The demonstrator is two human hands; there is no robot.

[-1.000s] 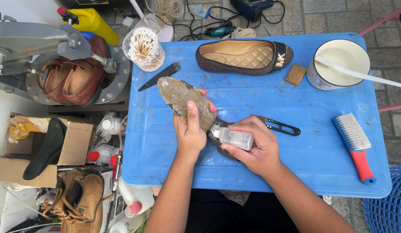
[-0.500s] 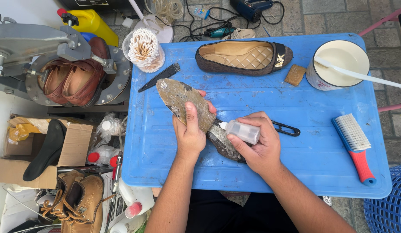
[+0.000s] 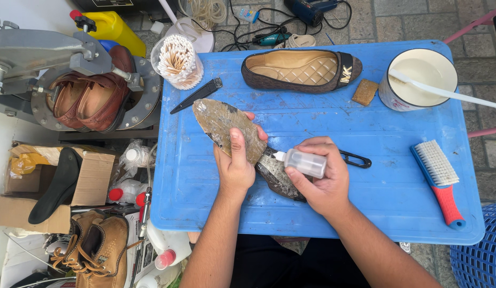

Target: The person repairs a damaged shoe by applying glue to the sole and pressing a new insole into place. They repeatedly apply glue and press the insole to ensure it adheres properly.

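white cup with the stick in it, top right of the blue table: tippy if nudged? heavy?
Probably tippy: the long white stick leans on the rim and overhangs far past the white cup, so a knock there could lever it. It looks filled with pale paste, so likely fairly heavy and may spill. It sits near the blue table edge, leaving little margin.

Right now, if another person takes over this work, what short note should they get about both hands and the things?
Left hand: grip on the upturned shoe, thumb on its worn sole.
Right hand: grip on a small clear bottle, nozzle at the sole's heel end.
Nearby on the blue table: the other shoe, brush, white pot, black tool.
Done: sole looks scraped rough.
Left: cannot tell how far the liquid has spread.
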